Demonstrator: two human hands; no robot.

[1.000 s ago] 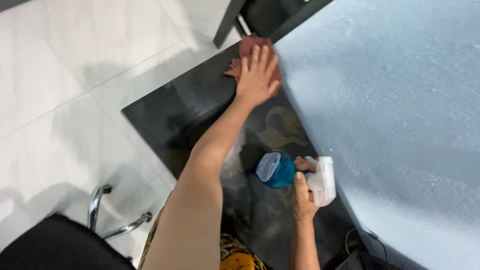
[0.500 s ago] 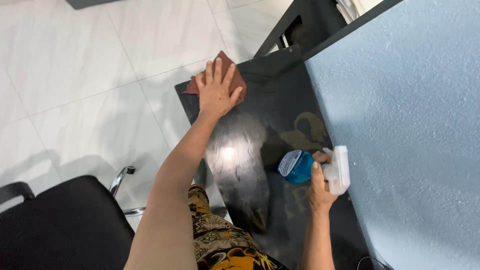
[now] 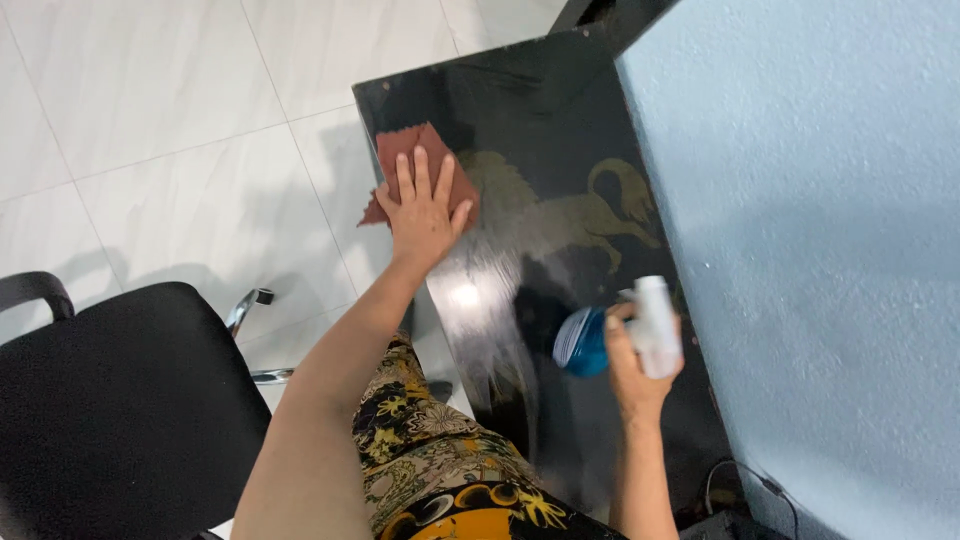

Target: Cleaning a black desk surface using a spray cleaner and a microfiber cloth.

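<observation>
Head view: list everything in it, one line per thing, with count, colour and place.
cloth: one, reddish brown, flat on the table's left part, under the left hand
spray bottle: one, blue body with white head, held over the table near the wall
table: one, glossy black top with a gold animal figure, against the wall
chair: one, black with metal arm frame, lower left on the floor
floor: white tiles, left
wall: pale blue, rough, right
cable: one, dark, bottom right by the wall
patterned garment: one, black with yellow flowers, bottom centre
left hand: one, fingers spread, pressing on the cloth
right hand: one, gripping the spray bottle
</observation>
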